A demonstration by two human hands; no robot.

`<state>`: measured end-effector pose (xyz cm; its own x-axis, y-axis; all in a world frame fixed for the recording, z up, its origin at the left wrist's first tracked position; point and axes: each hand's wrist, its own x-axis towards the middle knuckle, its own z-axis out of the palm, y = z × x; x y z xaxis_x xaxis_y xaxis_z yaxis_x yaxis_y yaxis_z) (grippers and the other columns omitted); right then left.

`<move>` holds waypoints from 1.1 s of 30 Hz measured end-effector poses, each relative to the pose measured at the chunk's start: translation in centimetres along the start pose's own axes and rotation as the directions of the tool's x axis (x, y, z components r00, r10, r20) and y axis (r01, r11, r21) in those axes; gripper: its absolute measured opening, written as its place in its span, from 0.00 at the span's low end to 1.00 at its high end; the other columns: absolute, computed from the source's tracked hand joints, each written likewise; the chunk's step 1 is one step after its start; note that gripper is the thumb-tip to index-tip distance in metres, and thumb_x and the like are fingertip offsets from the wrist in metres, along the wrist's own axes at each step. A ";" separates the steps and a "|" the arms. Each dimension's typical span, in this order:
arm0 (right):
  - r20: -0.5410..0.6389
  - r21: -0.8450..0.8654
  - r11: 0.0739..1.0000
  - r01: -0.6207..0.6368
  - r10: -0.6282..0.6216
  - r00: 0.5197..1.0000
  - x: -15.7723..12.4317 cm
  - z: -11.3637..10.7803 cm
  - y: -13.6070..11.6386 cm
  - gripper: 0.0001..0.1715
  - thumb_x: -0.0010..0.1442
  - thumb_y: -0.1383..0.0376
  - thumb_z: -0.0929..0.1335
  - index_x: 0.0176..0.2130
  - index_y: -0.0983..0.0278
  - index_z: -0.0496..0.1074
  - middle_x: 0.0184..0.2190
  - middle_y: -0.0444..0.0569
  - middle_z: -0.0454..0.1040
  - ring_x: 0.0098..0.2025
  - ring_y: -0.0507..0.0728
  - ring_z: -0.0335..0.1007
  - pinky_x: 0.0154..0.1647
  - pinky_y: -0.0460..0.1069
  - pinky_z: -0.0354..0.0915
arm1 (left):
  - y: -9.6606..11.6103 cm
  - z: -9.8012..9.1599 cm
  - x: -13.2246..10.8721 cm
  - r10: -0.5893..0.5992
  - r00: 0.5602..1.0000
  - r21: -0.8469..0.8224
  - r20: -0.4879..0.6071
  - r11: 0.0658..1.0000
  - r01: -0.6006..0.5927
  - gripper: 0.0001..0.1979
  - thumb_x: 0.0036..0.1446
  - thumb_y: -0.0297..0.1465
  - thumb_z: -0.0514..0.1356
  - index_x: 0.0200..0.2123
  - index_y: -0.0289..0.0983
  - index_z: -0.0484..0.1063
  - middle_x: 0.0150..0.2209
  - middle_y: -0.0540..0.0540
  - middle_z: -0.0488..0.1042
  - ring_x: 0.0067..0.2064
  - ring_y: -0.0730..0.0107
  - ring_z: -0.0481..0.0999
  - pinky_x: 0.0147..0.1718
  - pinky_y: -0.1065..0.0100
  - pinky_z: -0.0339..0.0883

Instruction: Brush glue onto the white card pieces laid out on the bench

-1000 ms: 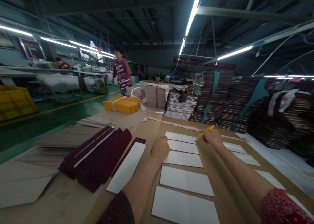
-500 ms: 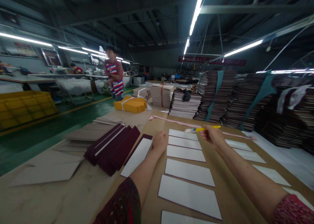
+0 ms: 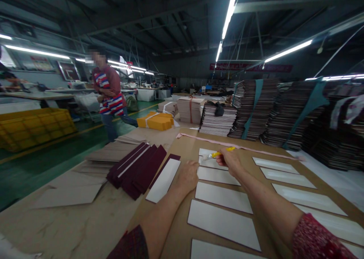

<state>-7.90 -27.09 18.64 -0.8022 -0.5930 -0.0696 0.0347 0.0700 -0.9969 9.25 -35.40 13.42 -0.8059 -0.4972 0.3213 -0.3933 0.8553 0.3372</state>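
Right hand (image 3: 229, 160) pinched brush (image 3: 215, 154) right of frame centre, forearm reaching in from lower right, brush tip pointing left. Left hand (image 3: 187, 176) lay loosely curled near frame centre, back upward; whether it gripped anything, could not tell. Second white panel from top (image 3: 209, 163) lay under brush, long axis left to right; right hand was nearer, hiding its right part. More white panels (image 3: 223, 197) continued toward bottom edge; maroon pieces (image 3: 143, 168) lay left of centre.
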 end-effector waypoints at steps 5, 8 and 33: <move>0.029 -0.063 0.998 0.000 0.002 1.000 0.7 0.8 1.1 0.09 0.54 0.64 0.66 0.28 0.69 0.71 0.21 0.50 0.75 0.18 0.51 0.67 0.17 0.45 0.67 | 0.0 0.1 0.2 0.005 1.000 0.039 0.015 0.999 -0.006 0.22 0.53 0.17 0.49 0.49 0.30 0.74 0.49 0.38 0.74 0.52 0.57 0.69 0.56 0.61 0.62; 0.034 -0.144 0.990 0.011 -0.006 0.999 1.1 1.0 1.5 0.11 0.54 0.63 0.65 0.26 0.68 0.71 0.20 0.49 0.75 0.18 0.52 0.68 0.18 0.46 0.68 | 0.0 0.1 0.1 0.023 1.000 0.067 0.020 0.997 -0.024 0.21 0.52 0.18 0.51 0.47 0.31 0.74 0.49 0.38 0.73 0.51 0.57 0.68 0.55 0.61 0.63; -0.073 -0.575 0.815 0.072 -0.139 0.988 3.3 -9.8 -0.5 0.21 0.56 0.58 0.64 0.18 0.66 0.70 0.17 0.54 0.74 0.18 0.54 0.69 0.19 0.46 0.64 | -0.6 0.9 0.4 0.054 0.998 0.083 -0.027 0.995 -0.051 0.19 0.54 0.18 0.49 0.43 0.32 0.75 0.45 0.39 0.74 0.48 0.57 0.68 0.54 0.59 0.62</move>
<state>-16.44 -21.24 19.25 -0.8408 -0.5364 0.0728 -0.3723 0.4755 -0.7971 8.77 -36.04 12.55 -0.8136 -0.4542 0.3631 -0.3867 0.8889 0.2454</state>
